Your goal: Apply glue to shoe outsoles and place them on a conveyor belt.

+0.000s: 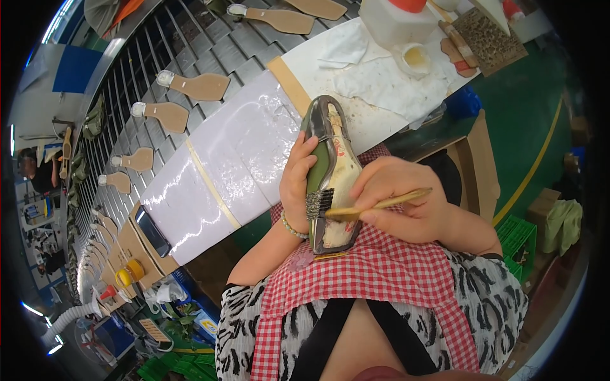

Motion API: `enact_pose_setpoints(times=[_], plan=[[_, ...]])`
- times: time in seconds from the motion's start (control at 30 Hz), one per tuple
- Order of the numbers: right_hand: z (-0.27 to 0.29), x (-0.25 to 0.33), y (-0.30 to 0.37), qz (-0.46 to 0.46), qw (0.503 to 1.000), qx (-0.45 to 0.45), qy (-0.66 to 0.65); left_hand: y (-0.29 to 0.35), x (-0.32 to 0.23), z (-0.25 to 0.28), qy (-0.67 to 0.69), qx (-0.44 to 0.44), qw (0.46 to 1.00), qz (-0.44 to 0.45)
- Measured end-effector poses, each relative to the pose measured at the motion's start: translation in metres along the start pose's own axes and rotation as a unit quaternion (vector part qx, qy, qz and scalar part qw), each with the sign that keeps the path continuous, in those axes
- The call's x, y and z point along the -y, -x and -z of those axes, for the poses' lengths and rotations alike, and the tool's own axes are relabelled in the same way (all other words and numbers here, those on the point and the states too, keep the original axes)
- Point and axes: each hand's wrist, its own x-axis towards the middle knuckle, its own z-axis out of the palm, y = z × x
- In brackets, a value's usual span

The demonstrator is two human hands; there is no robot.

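A shoe (pixel 344 174) with a green and dark upper lies sole side up, its pale underside facing me, close to my checked apron. Along its left side my left hand (pixel 295 181) is wrapped, steadying it against the apron. My right hand (pixel 406 213) pinches the thin wooden handle of a brush (pixel 403 197). The brush's dark bristles rest against the lower left edge of the shoe. Patches of yellowish residue show on the pale underside.
A plastic-covered white table (pixel 238 146) lies ahead, with a white jug (pixel 395 25), an open jar (pixel 415 58) and stained cloth (pixel 387 89). Beyond, a slatted conveyor (pixel 210 47) carries several insoles (pixel 203 87). A phone (pixel 152 230) lies left; green crates (pixel 516 240) stand right.
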Motion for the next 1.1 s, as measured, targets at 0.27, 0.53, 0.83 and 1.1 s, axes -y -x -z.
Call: enact_pose_setpoints(times=[0.27, 0.53, 0.83, 1.1], plan=[[-0.005, 0.005, -0.007, 0.008, 0.999, 0.03, -0.014, -0.005, 0.001, 0.013, 0.004, 0.069, 0.998, 0.003], [0.023, 0.006, -0.007, -0.068, 0.948, -0.166, -0.262, -0.065, -0.01, 0.058, 0.459, 0.047, 0.84, 0.286], [0.016, -0.013, -0.026, -0.154, 0.879, -0.176, -0.416, -0.058, -0.018, 0.058, 0.398, 0.261, 0.786, 0.395], [-0.005, -0.009, -0.028, 0.054, 0.986, -0.159, 0.018, -0.074, -0.031, 0.055, 0.368, 0.316, 0.801, 0.351]])
